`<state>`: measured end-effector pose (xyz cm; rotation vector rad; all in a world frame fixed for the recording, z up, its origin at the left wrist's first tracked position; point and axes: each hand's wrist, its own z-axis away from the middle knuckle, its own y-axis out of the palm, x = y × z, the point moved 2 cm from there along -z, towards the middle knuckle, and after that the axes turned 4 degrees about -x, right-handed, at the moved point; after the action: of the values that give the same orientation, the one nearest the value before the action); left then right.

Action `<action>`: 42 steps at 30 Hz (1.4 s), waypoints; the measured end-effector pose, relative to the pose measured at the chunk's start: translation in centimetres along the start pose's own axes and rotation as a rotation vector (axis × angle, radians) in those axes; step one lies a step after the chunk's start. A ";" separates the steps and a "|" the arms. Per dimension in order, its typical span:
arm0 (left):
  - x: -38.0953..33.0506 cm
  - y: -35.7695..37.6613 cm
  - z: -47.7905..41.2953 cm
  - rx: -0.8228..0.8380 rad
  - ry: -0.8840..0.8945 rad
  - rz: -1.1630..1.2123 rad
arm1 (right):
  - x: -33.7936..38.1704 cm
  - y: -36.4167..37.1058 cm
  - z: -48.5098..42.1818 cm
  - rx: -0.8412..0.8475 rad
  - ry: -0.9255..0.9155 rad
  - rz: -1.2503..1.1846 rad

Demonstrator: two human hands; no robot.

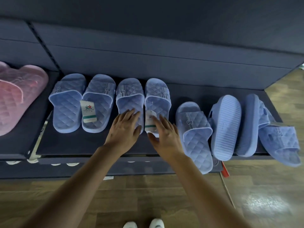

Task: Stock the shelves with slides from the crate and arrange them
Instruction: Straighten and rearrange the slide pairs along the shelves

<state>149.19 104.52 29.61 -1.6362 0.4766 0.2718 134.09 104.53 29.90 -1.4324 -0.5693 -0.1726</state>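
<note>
Blue slides [67, 102]: eight on the shelf [92, 143]. Four lie paired, one askew, one sole-up, one on edge, one overhanging. We judge them light, soft foam, best lifted by the strap. Hands: left hand [125, 127] and right hand [164, 134] rest flat, fingers loose, on the second pair.

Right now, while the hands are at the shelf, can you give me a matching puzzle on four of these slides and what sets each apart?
Things:
1. pink slide
2. second blue slide from left
3. third blue slide
4. sixth blue slide

States:
A. ridged sole showing
B. left hand rests on it
C. farthest left
D. paper tag on its footbed

Pairs: 1-C, 2-D, 3-B, 4-A
</note>
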 end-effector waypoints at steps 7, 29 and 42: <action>-4.5 -2.1 2.3 -0.038 0.055 0.034 | -1.8 -4.2 4.6 -0.116 0.028 0.035; -21.9 6.5 2.5 -0.015 -0.082 0.198 | -16.9 -15.0 11.6 -0.088 0.044 -0.150; -26.3 15.5 0.6 0.068 0.011 -0.191 | -21.5 -15.7 14.3 -0.158 0.022 -0.246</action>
<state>118.93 107.94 27.50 -1.6042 0.3311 0.1031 104.92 111.18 34.18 -1.5082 -0.7266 -0.4361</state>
